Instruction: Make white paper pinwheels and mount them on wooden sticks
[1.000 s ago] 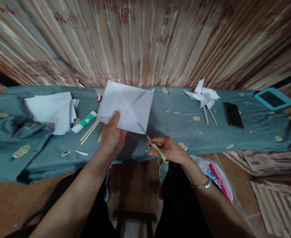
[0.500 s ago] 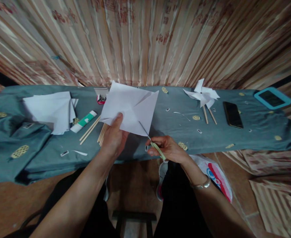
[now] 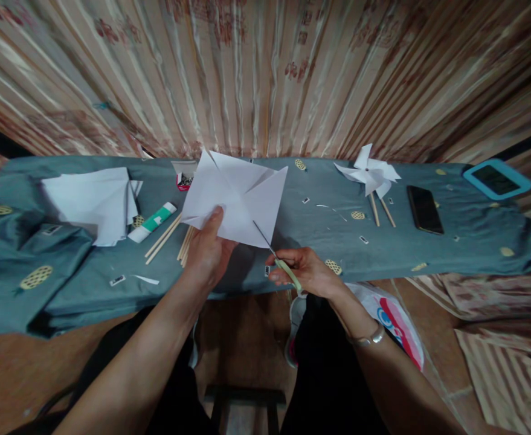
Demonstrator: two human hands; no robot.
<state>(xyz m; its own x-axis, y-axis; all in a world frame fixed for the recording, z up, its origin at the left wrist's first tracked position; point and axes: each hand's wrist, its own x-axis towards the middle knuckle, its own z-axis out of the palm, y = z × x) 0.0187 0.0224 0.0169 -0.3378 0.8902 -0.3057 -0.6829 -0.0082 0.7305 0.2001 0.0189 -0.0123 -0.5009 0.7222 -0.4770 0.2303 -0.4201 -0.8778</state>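
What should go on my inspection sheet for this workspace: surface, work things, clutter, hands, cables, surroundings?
Surface: grey-green cloth, wrinkled at left.
Work things: sheet, scissors, paper stack, tube, sticks, pinwheel.
Clutter: phone, tablet, scrap.
Hands: left hand grips the sheet; right hand holds the scissors, a blade over the sheet's near right corner.
Cables: nothing seen on the cloth.
Surroundings: curtain behind, bag below the near edge.

Cloth-covered tabletop (image 3: 389,261): black phone (image 3: 424,209) laid toward the right end, blue-framed device (image 3: 497,179) placed beyond it. Patterned curtain (image 3: 256,78) hung behind. White-and-red bag (image 3: 395,320) seen below.
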